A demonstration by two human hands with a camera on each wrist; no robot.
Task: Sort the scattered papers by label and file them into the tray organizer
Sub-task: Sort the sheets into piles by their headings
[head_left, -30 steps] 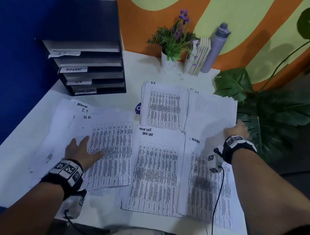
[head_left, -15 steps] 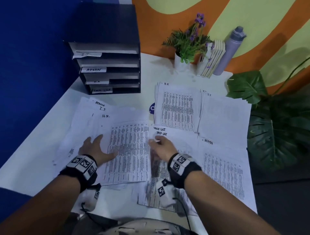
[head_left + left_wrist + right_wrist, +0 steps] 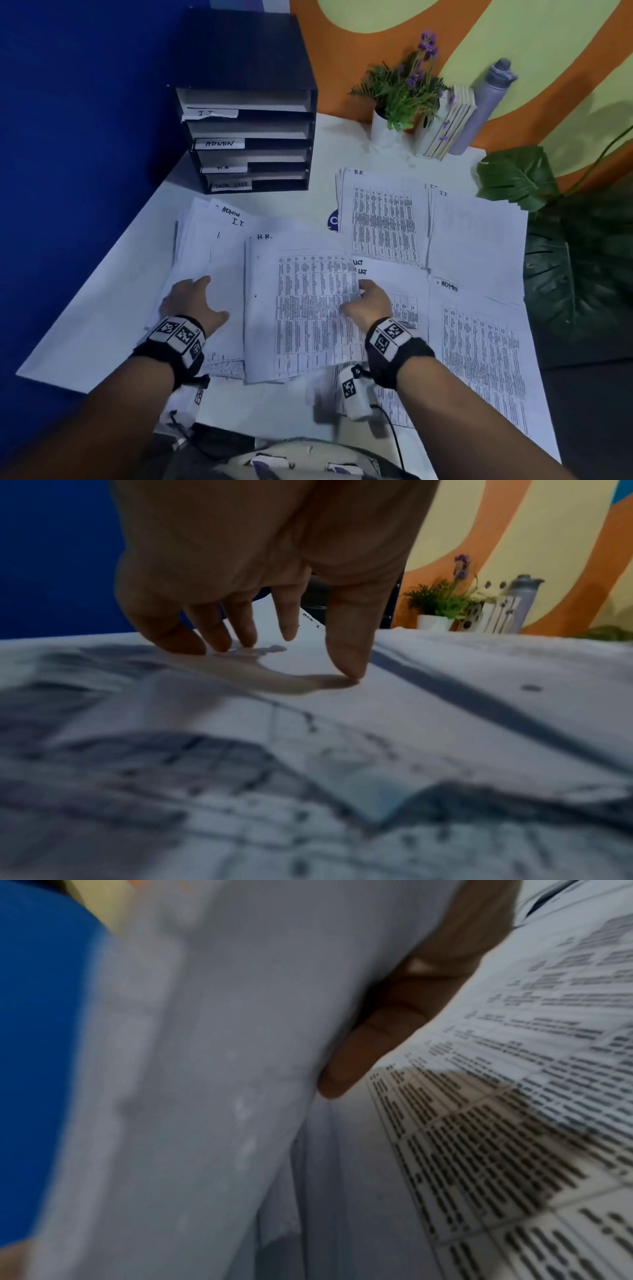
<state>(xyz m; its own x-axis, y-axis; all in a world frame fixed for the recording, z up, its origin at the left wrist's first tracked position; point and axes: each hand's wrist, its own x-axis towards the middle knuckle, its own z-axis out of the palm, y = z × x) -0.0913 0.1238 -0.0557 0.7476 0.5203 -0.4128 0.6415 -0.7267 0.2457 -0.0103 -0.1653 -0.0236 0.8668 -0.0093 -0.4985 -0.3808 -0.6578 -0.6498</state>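
Right at the near edge of the tabletop point(image 3: 102, 308) both hands are on the paper piles. Left hand point(image 3: 191, 303) is spread flat, fingertips point(image 3: 346, 669) pressing down on the fanned stack point(image 3: 212, 260) whose sheets show ADMIN and I.T. at their top corners. Right hand point(image 3: 368, 303) has its fingers curled round the right edge of the H.R. sheet point(image 3: 301, 308), and that edge is lifted off the TASK LIST pile point(image 3: 394, 274) underneath; in the right wrist view a finger point(image 3: 359, 1053) sits tucked under the raised paper.

Rest of the sorted piles: another H.R. pile point(image 3: 383, 219) and an I.T. pile point(image 3: 476, 240) further back, ADMIN pile point(image 3: 479, 342) hanging close to the right edge. Tray organizer point(image 3: 246, 137) is back-left against the blue wall, slots labelled I.T., ADMIN, H.R., TASK LIST top to bottom, with a strip of bare tabletop between it and the papers. Potted plant point(image 3: 400, 92), books point(image 3: 445, 123) and bottle point(image 3: 483, 106) crowd the back edge.
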